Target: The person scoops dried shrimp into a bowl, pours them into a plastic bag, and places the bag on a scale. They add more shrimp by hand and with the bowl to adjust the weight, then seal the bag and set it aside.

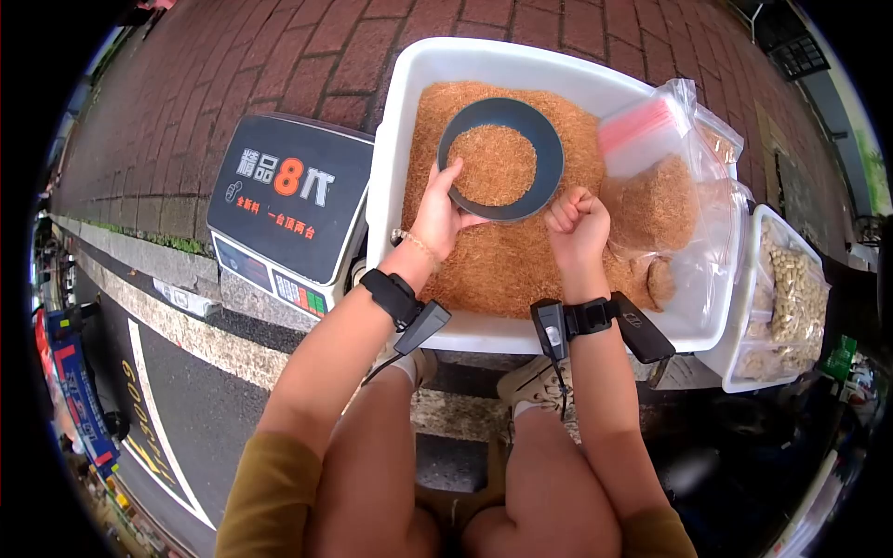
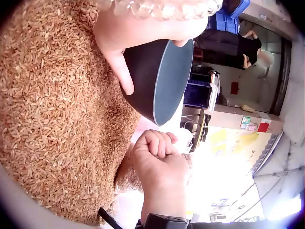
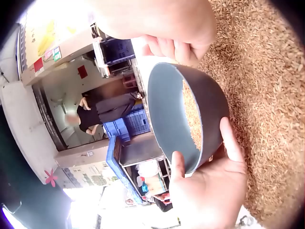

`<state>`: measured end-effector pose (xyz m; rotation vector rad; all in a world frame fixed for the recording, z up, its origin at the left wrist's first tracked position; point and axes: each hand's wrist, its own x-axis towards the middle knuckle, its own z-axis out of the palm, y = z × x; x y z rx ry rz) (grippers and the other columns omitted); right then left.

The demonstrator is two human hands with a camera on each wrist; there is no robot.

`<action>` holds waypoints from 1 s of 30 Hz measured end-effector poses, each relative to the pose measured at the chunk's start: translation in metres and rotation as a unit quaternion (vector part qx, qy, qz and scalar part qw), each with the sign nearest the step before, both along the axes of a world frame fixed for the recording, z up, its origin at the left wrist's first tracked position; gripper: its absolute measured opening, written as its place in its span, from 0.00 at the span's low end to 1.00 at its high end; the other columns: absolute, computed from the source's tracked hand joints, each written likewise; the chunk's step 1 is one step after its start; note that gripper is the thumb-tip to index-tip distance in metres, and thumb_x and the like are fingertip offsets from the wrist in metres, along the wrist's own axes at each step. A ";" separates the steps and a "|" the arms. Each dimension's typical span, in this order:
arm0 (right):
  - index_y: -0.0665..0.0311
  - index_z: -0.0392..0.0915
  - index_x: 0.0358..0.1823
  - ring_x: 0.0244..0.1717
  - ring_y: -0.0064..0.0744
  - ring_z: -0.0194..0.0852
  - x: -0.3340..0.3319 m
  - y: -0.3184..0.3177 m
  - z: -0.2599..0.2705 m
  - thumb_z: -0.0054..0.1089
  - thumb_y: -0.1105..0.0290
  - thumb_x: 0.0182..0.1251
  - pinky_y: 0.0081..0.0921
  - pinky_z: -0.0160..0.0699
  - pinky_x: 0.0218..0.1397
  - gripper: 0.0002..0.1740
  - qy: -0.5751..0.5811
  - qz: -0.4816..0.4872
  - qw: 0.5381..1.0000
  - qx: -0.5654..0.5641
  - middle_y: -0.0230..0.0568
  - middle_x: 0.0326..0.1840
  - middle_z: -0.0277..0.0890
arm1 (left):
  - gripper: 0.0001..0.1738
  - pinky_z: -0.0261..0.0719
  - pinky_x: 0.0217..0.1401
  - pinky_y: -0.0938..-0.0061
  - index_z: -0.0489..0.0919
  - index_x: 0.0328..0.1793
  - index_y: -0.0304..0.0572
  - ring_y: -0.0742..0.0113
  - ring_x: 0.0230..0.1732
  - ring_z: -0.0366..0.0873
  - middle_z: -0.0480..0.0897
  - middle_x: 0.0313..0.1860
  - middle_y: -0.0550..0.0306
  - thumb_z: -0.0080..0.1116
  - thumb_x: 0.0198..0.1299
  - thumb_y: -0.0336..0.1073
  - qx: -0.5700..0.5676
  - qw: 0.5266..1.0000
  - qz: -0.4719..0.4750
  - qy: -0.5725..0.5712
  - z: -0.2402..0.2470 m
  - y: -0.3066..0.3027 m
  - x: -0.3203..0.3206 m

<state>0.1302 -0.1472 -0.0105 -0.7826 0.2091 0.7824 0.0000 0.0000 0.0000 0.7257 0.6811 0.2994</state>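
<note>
My left hand (image 1: 439, 216) grips a dark grey bowl (image 1: 549, 177) at its near left side, thumb over the rim and fingers beneath. Reddish-brown rice (image 3: 190, 114) covers the bowl's bottom. The bowl is held over a white tub (image 1: 419, 56) of loose brown rice (image 2: 52, 105). Just right of the bowl, my right hand (image 1: 580, 228) is curled into a fist above the rice, and nothing shows in it. The left wrist view also has this fist (image 2: 162, 164), its fingers folded into the palm.
Clear plastic bags (image 1: 656, 200), one filled with rice, lie in the tub's right side. Left of the tub stands a weighing scale (image 1: 288, 200). A white bin (image 1: 777, 298) of bagged pale pieces stands on the right. In the right wrist view, a person (image 3: 107, 114) stands in the background near blue crates (image 3: 136, 121).
</note>
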 end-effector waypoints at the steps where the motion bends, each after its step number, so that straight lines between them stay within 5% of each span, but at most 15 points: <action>1: 0.63 0.70 0.29 0.15 0.22 0.43 0.001 -0.002 0.003 0.40 0.70 0.62 0.22 0.46 0.20 0.09 0.004 -0.010 1.000 0.002 0.27 0.15 0.50 | 0.34 0.79 0.62 0.51 0.61 0.75 0.44 0.54 0.69 0.71 0.70 0.71 0.47 0.46 0.71 0.55 -0.006 1.000 0.003 -0.012 -0.001 0.000 0.000; 6: 0.64 0.72 0.33 0.14 0.18 0.39 0.000 0.001 0.003 0.45 0.63 0.70 0.21 0.41 0.19 0.13 -0.044 -0.020 0.999 -0.015 0.23 0.14 0.46 | 0.33 0.80 0.59 0.53 0.62 0.74 0.41 0.55 0.67 0.73 0.72 0.69 0.49 0.45 0.71 0.54 -0.010 1.000 0.013 -0.021 0.006 0.003 -0.006; 9: 0.67 0.75 0.46 0.14 0.15 0.39 -0.005 0.005 0.025 0.50 0.56 0.74 0.19 0.40 0.19 0.18 -0.088 -0.051 0.992 -0.080 0.21 0.14 0.44 | 0.33 0.76 0.64 0.58 0.64 0.72 0.39 0.58 0.67 0.72 0.73 0.69 0.51 0.48 0.70 0.54 -0.029 0.998 0.045 -0.013 0.018 0.003 -0.006; 11: 0.68 0.72 0.60 0.18 0.12 0.55 -0.005 0.000 0.023 0.56 0.59 0.74 0.16 0.55 0.23 0.22 -0.223 0.019 0.972 -0.068 0.20 0.18 0.61 | 0.33 0.69 0.69 0.63 0.67 0.71 0.40 0.61 0.68 0.71 0.73 0.68 0.54 0.51 0.69 0.55 0.024 0.999 0.035 -0.009 0.019 0.006 -0.011; 12: 0.68 0.72 0.60 0.18 0.12 0.55 -0.009 0.004 0.021 0.56 0.59 0.74 0.16 0.55 0.23 0.22 -0.219 0.019 0.973 -0.069 0.20 0.18 0.61 | 0.33 0.69 0.69 0.63 0.67 0.71 0.40 0.61 0.68 0.71 0.73 0.68 0.54 0.51 0.69 0.55 0.023 0.999 0.034 -0.005 0.014 0.007 -0.012; 14: 0.68 0.70 0.66 0.30 0.12 0.70 -0.016 0.017 0.017 0.58 0.71 0.72 0.15 0.70 0.35 0.23 -0.345 0.008 0.923 -0.171 0.26 0.34 0.77 | 0.37 0.75 0.62 0.68 0.63 0.74 0.41 0.65 0.64 0.74 0.70 0.69 0.53 0.54 0.67 0.56 0.140 0.989 -0.018 -0.043 0.002 0.012 -0.012; 15: 0.68 0.70 0.66 0.30 0.12 0.70 -0.015 0.017 0.014 0.58 0.71 0.72 0.15 0.70 0.35 0.23 -0.343 0.009 0.924 -0.171 0.26 0.34 0.77 | 0.37 0.75 0.62 0.68 0.63 0.74 0.41 0.65 0.64 0.74 0.70 0.69 0.53 0.54 0.67 0.56 0.140 0.989 -0.017 -0.041 0.000 0.015 -0.012; 17: 0.68 0.70 0.66 0.41 0.14 0.75 -0.012 0.013 0.003 0.57 0.76 0.71 0.15 0.74 0.47 0.22 -0.369 0.053 0.914 -0.160 0.33 0.50 0.79 | 0.40 0.78 0.57 0.68 0.55 0.79 0.41 0.65 0.63 0.73 0.69 0.70 0.52 0.56 0.67 0.51 0.069 0.997 -0.008 -0.045 -0.003 0.018 -0.012; 19: 0.69 0.71 0.63 0.39 0.15 0.76 -0.011 0.014 0.003 0.55 0.77 0.70 0.15 0.75 0.42 0.21 -0.349 0.040 0.923 -0.159 0.34 0.47 0.79 | 0.43 0.79 0.56 0.67 0.50 0.80 0.44 0.64 0.63 0.73 0.67 0.70 0.51 0.58 0.66 0.45 0.106 0.993 -0.022 -0.037 0.002 0.014 -0.010; 21: 0.69 0.68 0.64 0.36 0.17 0.77 -0.014 0.011 0.007 0.55 0.78 0.67 0.15 0.73 0.33 0.24 -0.184 0.008 0.965 -0.186 0.35 0.45 0.79 | 0.46 0.80 0.56 0.67 0.46 0.82 0.46 0.63 0.64 0.73 0.66 0.71 0.50 0.61 0.64 0.40 0.144 0.988 -0.038 -0.027 0.004 0.008 -0.009; 24: 0.69 0.62 0.68 0.32 0.17 0.76 -0.021 0.014 -0.004 0.55 0.78 0.64 0.14 0.69 0.26 0.29 -0.185 0.021 0.964 -0.192 0.37 0.43 0.79 | 0.50 0.82 0.59 0.66 0.42 0.82 0.57 0.60 0.67 0.70 0.64 0.71 0.51 0.56 0.60 0.22 0.143 0.984 -0.103 -0.002 0.007 0.002 -0.006; 30: 0.72 0.55 0.73 0.34 0.16 0.76 -0.025 0.012 -0.006 0.54 0.81 0.63 0.13 0.70 0.29 0.35 -0.251 0.079 0.941 -0.212 0.42 0.46 0.80 | 0.52 0.85 0.54 0.68 0.38 0.83 0.60 0.58 0.66 0.71 0.62 0.71 0.49 0.47 0.56 0.16 0.116 0.988 -0.090 0.049 0.004 0.004 -0.005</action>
